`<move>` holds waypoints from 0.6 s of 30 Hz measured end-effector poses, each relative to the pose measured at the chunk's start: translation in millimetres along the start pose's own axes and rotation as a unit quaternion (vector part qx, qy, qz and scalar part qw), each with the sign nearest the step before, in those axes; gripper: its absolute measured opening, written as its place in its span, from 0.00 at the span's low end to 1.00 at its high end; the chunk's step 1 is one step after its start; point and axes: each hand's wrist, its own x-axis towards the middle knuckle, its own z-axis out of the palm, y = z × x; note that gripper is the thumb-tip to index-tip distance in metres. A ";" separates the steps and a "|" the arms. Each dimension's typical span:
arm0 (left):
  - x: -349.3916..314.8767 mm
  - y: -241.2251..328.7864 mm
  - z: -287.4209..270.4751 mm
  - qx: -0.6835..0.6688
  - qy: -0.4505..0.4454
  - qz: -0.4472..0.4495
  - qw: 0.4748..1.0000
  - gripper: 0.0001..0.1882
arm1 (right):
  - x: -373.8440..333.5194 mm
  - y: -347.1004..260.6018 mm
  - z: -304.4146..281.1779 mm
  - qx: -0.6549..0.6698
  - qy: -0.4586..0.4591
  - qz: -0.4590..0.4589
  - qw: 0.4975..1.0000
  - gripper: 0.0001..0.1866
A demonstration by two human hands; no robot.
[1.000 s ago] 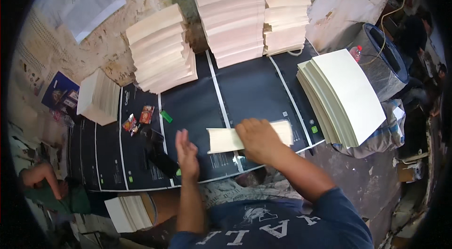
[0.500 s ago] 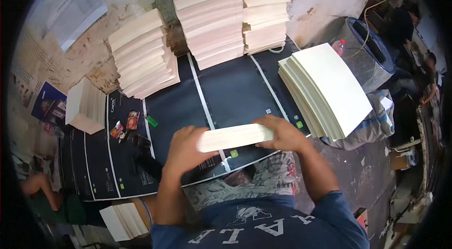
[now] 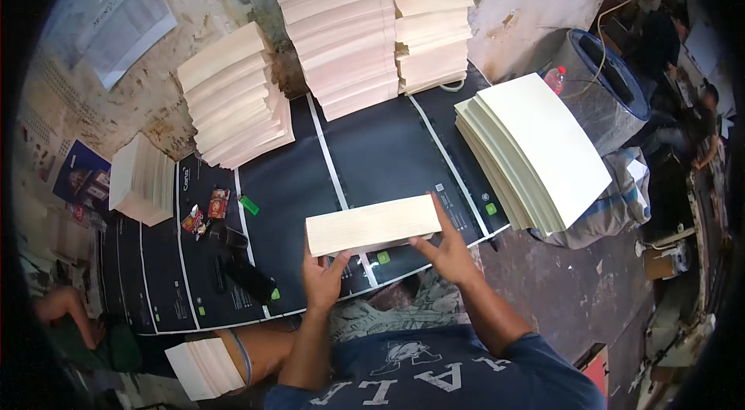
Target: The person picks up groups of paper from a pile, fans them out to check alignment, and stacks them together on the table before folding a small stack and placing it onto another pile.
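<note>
A thick stack of cream paper sheets (image 3: 374, 225) is held level over the near edge of the black table (image 3: 279, 177), its long layered side showing. My left hand (image 3: 323, 280) grips the left end, thumb in front and fingers mostly hidden behind. At the right end, my right hand (image 3: 448, 251) clasps the same stack, its thumb against the lower front edge. To the right of my hands lies a pile of large pale sheets (image 3: 543, 150), slightly fanned. Behind the held stack, a tall paper pile (image 3: 341, 38) rises against the wall.
Shorter paper piles stand at the back left (image 3: 240, 100), far left (image 3: 143, 181) and back right (image 3: 434, 38). Red packets (image 3: 217, 204), a green lighter (image 3: 249, 204) and a black object (image 3: 250, 278) lie left. A blue-rimmed drum (image 3: 601, 88) and bottle (image 3: 555, 80) stand right. Other people are nearby.
The paper stack has turned and shifted slightly, so more of its layered side shows. My hands have moved from over its ends to gripping them with thumbs in front.
</note>
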 end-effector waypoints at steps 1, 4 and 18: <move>-2.4 4.6 4.1 0.009 -0.003 0.020 1.000 0.44 | -1.4 2.6 4.7 0.010 0.012 -0.028 1.000 0.48; -18.1 6.4 10.0 0.008 -0.021 0.017 1.000 0.45 | -0.7 27.2 0.1 0.049 0.037 -0.046 0.997 0.49; 55.1 -5.9 -3.3 0.105 0.015 0.046 0.993 0.26 | 28.8 19.8 -2.7 -0.026 0.013 0.028 0.999 0.35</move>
